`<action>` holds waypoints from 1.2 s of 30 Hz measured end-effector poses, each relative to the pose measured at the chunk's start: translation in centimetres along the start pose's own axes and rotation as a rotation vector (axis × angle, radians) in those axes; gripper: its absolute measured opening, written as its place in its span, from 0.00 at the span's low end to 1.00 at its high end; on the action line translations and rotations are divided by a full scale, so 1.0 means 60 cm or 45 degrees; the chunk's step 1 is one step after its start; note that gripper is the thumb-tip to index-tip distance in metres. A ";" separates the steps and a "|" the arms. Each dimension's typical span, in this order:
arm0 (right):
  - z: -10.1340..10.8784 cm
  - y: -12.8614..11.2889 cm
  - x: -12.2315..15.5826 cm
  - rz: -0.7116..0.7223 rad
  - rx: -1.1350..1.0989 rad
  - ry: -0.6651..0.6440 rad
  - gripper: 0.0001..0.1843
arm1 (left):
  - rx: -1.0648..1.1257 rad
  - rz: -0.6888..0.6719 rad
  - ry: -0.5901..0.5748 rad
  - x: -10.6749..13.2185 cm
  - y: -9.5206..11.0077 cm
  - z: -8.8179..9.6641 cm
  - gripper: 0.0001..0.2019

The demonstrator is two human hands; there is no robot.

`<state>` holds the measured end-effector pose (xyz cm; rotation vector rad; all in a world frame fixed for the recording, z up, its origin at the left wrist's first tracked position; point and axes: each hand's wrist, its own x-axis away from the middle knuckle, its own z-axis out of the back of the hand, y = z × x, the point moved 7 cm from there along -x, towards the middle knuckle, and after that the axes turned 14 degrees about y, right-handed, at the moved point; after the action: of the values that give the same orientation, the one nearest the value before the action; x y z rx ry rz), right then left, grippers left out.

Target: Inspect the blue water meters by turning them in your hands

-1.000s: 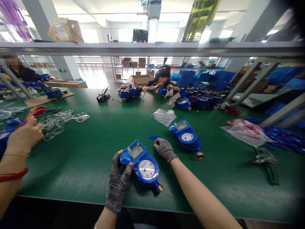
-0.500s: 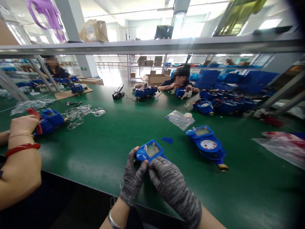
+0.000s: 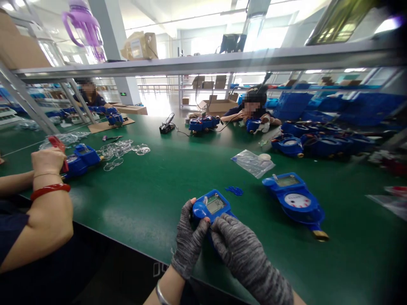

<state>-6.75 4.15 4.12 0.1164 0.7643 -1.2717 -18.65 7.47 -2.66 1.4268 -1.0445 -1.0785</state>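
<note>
A blue water meter [image 3: 213,206] with a small grey display lies on the green table [image 3: 159,186] near the front edge. My left hand [image 3: 189,241], in a grey knit glove, grips the meter's left side with the thumb on its round cap. My right hand [image 3: 237,245], also gloved, lies over the meter's dial and lower body, fingers curled on it. A small blue plastic piece [image 3: 234,191] lies just beyond the meter. A second blue meter [image 3: 295,201] with a brass end rests to the right.
A co-worker's arm with a red bangle [image 3: 49,190] works at the left on another meter [image 3: 81,159] with a red tool, beside clear lenses [image 3: 124,149]. A plastic bag [image 3: 252,163] lies mid-table. More blue meters [image 3: 318,144] and a person sit at the far side.
My right hand came from the small blue piece onto the meter's dial. The view has swung left, so everything sits further right in the picture.
</note>
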 end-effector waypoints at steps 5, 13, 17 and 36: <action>-0.009 0.002 0.036 0.217 0.036 0.106 0.10 | 0.067 0.038 0.011 0.002 -0.006 -0.003 0.30; -0.036 0.011 0.065 0.205 0.013 0.010 0.13 | 0.060 0.107 0.056 0.010 0.003 -0.005 0.31; 0.008 0.002 0.041 0.075 -0.106 -0.029 0.11 | 0.126 0.120 -0.004 0.002 0.002 -0.004 0.32; -0.097 0.420 -0.012 -0.667 0.161 0.114 0.17 | -0.866 -0.686 0.110 0.049 0.020 -0.001 0.50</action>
<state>12.95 15.69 -8.01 0.0775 0.8205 -1.8230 -18.00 4.51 -1.73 1.1813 -0.1647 -1.5499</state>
